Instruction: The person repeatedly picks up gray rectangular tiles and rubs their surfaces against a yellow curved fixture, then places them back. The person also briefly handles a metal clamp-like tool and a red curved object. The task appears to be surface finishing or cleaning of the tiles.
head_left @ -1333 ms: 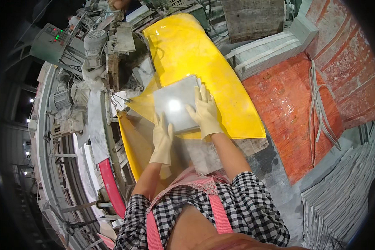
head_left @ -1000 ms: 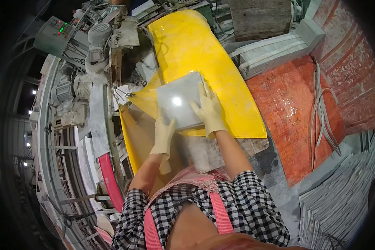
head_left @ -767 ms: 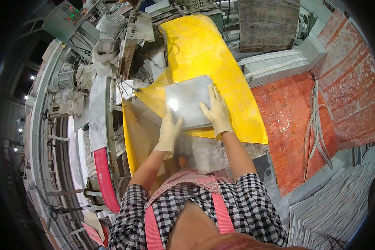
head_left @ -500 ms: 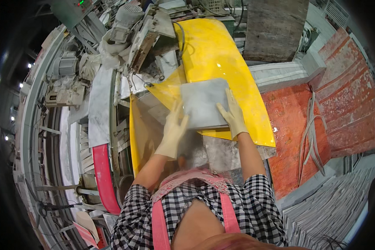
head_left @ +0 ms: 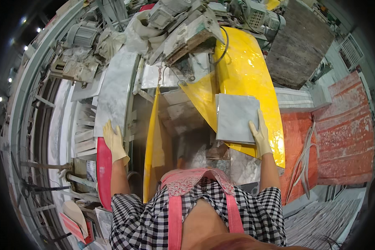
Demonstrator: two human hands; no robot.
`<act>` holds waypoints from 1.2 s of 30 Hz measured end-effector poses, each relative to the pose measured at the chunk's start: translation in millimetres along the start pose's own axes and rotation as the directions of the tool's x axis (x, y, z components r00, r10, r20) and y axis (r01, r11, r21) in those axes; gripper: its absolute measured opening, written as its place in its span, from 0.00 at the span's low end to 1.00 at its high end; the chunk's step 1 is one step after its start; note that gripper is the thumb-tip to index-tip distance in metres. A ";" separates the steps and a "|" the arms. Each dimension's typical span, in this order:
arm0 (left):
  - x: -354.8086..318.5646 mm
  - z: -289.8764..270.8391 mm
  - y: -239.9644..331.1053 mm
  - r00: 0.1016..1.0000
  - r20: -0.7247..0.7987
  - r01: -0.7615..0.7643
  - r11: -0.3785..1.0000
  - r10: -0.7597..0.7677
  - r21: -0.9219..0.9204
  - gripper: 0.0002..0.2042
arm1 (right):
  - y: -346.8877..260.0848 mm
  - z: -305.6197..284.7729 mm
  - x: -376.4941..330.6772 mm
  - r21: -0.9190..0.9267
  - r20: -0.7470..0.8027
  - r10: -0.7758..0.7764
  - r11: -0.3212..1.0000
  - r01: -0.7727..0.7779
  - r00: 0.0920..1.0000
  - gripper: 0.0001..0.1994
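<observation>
My left hand [head_left: 115,143], in a cream rubber glove, lies at the near end of a long grey-veined marble slab [head_left: 117,89]. Its fingers are outstretched, and nothing shows in its grasp. On the right, a small stack of square grey stone tiles [head_left: 236,118] sits on the yellow plastic sheeting [head_left: 254,71]. My gloved right hand [head_left: 260,134] grips the stack's right edge, thumb toward the top face and fingers along the side. The tiles' edges are slightly out of line at the top.
Between my hands is a dusty machine opening, with a yellow flap [head_left: 152,146] hanging at its left. A red pad [head_left: 103,171] runs below the marble slab. Dusty metal machinery [head_left: 191,37] stands ahead. Orange-red sheeting [head_left: 298,146] with loose straps [head_left: 305,160] and stacked thin slabs [head_left: 325,225] lie to the right.
My left hand has left the tiles and moved left to the marble slab. My right hand stays at the tiles' right edge. The whole view has shifted, with more of the left side showing.
</observation>
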State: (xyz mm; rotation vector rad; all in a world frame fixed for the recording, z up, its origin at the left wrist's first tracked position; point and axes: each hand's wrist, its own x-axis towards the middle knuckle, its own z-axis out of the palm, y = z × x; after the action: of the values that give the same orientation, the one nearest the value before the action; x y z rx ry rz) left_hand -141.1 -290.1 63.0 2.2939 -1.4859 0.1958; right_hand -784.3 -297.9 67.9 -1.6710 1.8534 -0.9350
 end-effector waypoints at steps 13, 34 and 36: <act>-24.4 32.2 4.7 1.000 -0.004 0.006 0.979 -0.005 0.206 0.29 | -8.5 -12.7 -3.0 -0.139 0.105 0.118 0.985 -0.103 0.987 0.35; -22.4 10.9 17.1 0.999 -0.027 -0.035 0.989 0.039 0.140 0.24 | -9.7 -15.2 -9.5 -0.213 0.049 0.144 0.968 -0.131 0.988 0.36; -22.7 11.4 16.9 0.999 -0.021 -0.036 0.987 0.040 0.154 0.24 | -8.6 -13.9 -10.6 -0.143 0.038 0.132 0.982 -0.125 0.991 0.36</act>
State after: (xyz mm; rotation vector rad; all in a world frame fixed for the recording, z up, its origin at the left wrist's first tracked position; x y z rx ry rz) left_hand -167.1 -281.5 49.4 2.3744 -1.5528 0.3589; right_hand -787.3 -285.3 82.4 -1.6158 2.0090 -0.7212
